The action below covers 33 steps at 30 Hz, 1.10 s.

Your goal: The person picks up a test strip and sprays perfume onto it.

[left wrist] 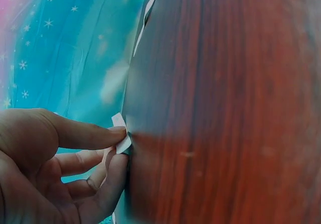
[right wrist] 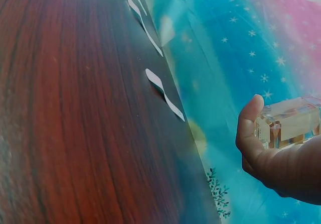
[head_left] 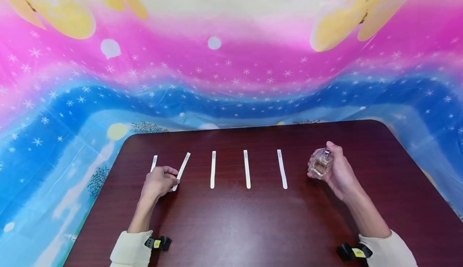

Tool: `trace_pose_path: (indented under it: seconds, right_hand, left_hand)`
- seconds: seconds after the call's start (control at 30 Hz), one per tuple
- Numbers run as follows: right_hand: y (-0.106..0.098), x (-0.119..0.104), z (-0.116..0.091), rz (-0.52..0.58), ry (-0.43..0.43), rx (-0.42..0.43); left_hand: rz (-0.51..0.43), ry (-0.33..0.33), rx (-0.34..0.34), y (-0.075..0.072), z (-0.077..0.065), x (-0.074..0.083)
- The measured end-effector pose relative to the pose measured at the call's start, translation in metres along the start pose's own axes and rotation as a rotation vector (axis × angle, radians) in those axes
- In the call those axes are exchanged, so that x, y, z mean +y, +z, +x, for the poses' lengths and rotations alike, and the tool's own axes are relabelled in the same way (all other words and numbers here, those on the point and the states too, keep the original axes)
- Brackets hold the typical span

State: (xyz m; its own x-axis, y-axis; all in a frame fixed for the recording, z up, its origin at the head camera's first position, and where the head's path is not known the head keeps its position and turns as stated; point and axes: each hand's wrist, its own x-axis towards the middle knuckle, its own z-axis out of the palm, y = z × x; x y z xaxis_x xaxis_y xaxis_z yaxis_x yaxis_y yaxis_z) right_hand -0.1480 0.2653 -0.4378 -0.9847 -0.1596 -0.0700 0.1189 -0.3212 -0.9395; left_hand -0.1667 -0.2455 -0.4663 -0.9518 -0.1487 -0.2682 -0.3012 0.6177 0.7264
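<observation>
In the head view my left hand [head_left: 158, 182] pinches the lower end of a white perfume test strip [head_left: 183, 163], which is tilted, its top leaning right. The left wrist view shows the thumb and a finger on that same test strip [left wrist: 122, 133]. Another strip [head_left: 154, 162] lies partly hidden behind this hand. My right hand [head_left: 341, 174] grips a clear glass perfume bottle [head_left: 321, 166] with pale amber liquid, its thumb up by the bottle's neck. In the right wrist view the bottle [right wrist: 291, 124] runs past the frame's edge.
Three more strips, a near one [head_left: 213, 170], a middle one [head_left: 247, 169] and a right one [head_left: 282, 169], lie spaced apart between the hands on the dark red-brown table [head_left: 231, 227]. A colourful printed cloth [head_left: 231, 70] hangs behind the table and along its sides.
</observation>
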Motion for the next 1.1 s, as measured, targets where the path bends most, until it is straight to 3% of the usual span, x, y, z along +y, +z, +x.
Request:
trace_pose_path:
  seconds: [0.6,0.77,1.1]
  right_hand:
    - [0.001,-0.004,0.004,0.000,-0.003,-0.011]
    - [0.000,0.001,0.003,-0.014,0.019,-0.011]
    - [0.002,0.004,0.001,-0.106,0.094,0.076]
  left_hand:
    - [-0.105,0.034,-0.016,-0.008,0.002,0.018]
    - [-0.171,0.018,-0.045,-0.008,0.001,0.014]
    - [-0.281,0.007,-0.106,-0.007,-0.006,0.009]
